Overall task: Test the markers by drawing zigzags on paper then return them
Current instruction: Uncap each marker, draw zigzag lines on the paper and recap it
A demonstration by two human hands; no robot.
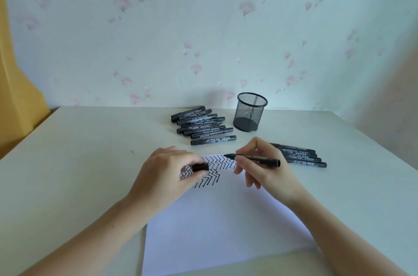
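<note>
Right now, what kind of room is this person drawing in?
Probably a room at home: flowery wallpaper behind a plain table with a mesh pen cup, markers and paper.

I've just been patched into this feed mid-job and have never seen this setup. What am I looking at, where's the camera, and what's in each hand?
There is no machine: one head-worn camera looks down at a person's bare hands. The right hand holds an uncapped marker, tip at the zigzags on the paper. The left hand pinches the cap. On the table lie a pile of capped markers, a smaller group on the right, and a mesh pen cup that looks empty.
</note>
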